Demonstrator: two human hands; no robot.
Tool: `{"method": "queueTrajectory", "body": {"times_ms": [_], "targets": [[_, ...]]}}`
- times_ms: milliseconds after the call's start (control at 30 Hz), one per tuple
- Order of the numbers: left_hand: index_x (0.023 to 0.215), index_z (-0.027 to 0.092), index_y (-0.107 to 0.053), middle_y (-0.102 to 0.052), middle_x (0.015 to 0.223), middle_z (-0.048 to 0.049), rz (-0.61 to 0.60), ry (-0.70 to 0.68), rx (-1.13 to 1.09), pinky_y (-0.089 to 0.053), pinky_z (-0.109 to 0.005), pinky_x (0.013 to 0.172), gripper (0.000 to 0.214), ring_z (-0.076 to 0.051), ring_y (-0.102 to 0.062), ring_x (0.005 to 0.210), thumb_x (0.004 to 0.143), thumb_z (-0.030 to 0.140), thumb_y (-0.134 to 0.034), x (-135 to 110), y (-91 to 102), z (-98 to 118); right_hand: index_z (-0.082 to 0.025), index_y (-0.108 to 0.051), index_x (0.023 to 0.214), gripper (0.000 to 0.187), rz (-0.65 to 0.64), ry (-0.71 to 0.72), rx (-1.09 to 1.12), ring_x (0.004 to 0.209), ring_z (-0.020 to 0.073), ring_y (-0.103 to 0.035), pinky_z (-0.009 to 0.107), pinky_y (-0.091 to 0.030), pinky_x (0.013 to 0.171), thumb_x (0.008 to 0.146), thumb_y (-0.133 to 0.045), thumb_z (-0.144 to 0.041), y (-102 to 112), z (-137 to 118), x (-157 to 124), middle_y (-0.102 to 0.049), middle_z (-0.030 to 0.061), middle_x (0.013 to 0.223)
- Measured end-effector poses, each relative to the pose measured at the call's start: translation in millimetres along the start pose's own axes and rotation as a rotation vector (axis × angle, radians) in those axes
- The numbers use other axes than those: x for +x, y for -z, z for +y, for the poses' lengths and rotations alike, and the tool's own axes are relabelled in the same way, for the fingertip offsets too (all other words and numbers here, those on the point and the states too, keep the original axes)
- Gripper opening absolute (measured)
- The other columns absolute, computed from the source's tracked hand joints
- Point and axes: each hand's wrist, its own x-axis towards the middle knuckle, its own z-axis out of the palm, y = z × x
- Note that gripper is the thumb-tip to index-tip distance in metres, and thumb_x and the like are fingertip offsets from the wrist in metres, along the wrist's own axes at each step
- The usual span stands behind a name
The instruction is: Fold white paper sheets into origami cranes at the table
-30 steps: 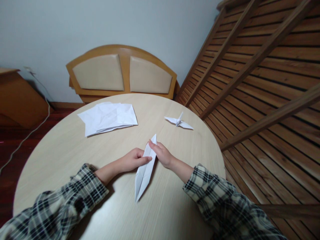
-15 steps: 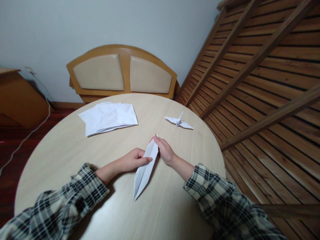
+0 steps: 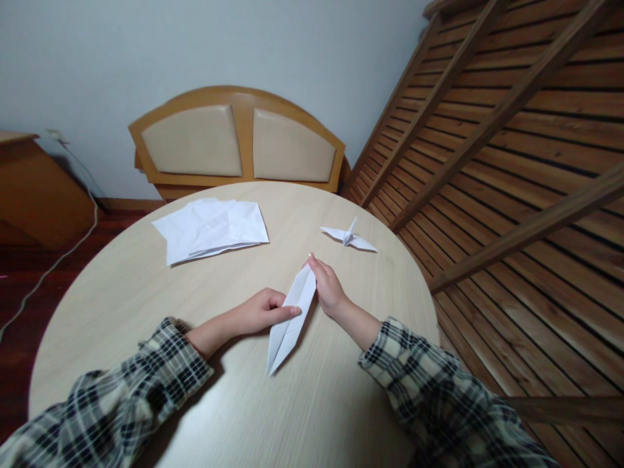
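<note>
A long, narrow folded white paper [image 3: 291, 318] lies slanted on the round light-wood table [image 3: 121, 305]. My left hand [image 3: 263, 311] is curled, its forefinger pressing down on the paper's middle. My right hand [image 3: 327, 286] has its fingers pressed together along the paper's upper right edge, fingertips at the far tip. A finished white paper crane [image 3: 349, 236] sits beyond my right hand. A loose stack of creased white sheets [image 3: 210, 229] lies at the far left of the table.
A wooden chair back [image 3: 237, 143] with beige pads stands behind the table against the grey wall. Slanted wooden slats [image 3: 511, 149] fill the right side. A brown cabinet [image 3: 34, 188] and a white cable [image 3: 58, 260] are at the left.
My right hand has slid up the paper's right edge toward the far tip. The paper has turned slightly and shifted away from me. My left hand has stayed in place.
</note>
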Motion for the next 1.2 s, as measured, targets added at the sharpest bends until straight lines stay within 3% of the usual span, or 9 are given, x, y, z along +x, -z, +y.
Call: {"method": "queueTrajectory", "body": {"times_ms": [233, 433, 667, 833, 1033, 1200], "targets": [[0.062, 0.016, -0.048, -0.045, 0.055, 0.0038, 0.036, 0.02, -0.061, -0.031, -0.02, 0.047, 0.052, -0.008, -0.038, 0.05, 0.086, 0.062, -0.052, 0, -2.5, -3, -0.022, -0.045, 0.067, 0.054, 0.019, -0.002, 0.024, 0.057, 0.0126, -0.038, 0.027, -0.032, 0.054, 0.076, -0.059, -0.074, -1, -5, 0, -0.042, -0.0029, 0.062], [0.065, 0.014, -0.056, -0.05, 0.054, 0.0025, 0.196, 0.025, -0.133, -0.033, -0.022, 0.048, 0.055, -0.009, -0.04, 0.05, 0.081, 0.067, -0.056, 5, -2.8, -10, -0.021, -0.049, 0.072, 0.053, -0.139, -0.037, -0.02, 0.048, 0.0106, -0.039, 0.026, -0.031, 0.046, 0.079, -0.056, -0.074, -2, -6, -4, -0.044, -0.0047, 0.057], [0.085, 0.011, -0.07, -0.072, 0.078, -0.0085, 0.291, -0.073, -0.28, -0.049, -0.029, 0.073, 0.052, -0.018, -0.063, 0.073, 0.089, 0.059, -0.052, 9, -0.7, -9, -0.02, -0.054, 0.078, 0.049, -0.309, -0.034, -0.166, 0.045, 0.0099, -0.044, 0.024, -0.033, 0.042, 0.079, -0.059, -0.069, -6, -3, -9, -0.048, -0.0053, 0.054], [0.087, 0.011, -0.07, -0.073, 0.084, -0.0096, 0.356, -0.101, -0.238, -0.05, -0.032, 0.076, 0.048, -0.02, -0.064, 0.077, 0.089, 0.056, -0.053, 10, 0.5, -8, -0.02, -0.052, 0.074, 0.044, -0.268, 0.012, -0.202, 0.043, 0.0094, -0.042, 0.023, -0.029, 0.041, 0.083, -0.057, -0.063, -7, -5, -10, -0.045, -0.0062, 0.05], [0.103, 0.012, -0.067, -0.073, 0.096, -0.0097, 0.388, -0.134, -0.215, -0.049, -0.034, 0.082, 0.038, -0.021, -0.063, 0.086, 0.085, 0.045, -0.063, 11, 1.0, -10, -0.021, -0.05, 0.074, 0.039, -0.198, 0.061, -0.209, 0.045, 0.009, -0.043, 0.023, -0.031, 0.042, 0.085, -0.058, -0.057, -6, -4, -8, -0.045, -0.0066, 0.053], [0.109, 0.012, -0.062, -0.072, 0.092, -0.0099, 0.331, -0.145, -0.323, -0.049, -0.035, 0.081, 0.042, -0.022, -0.064, 0.085, 0.085, 0.046, -0.063, 13, -1.2, -13, -0.022, -0.049, 0.105, 0.034, -0.154, 0.082, -0.17, 0.044, 0.0099, -0.047, 0.022, -0.036, 0.042, 0.084, -0.063, -0.045, -5, 1, -5, -0.049, -0.0094, 0.058]]}}
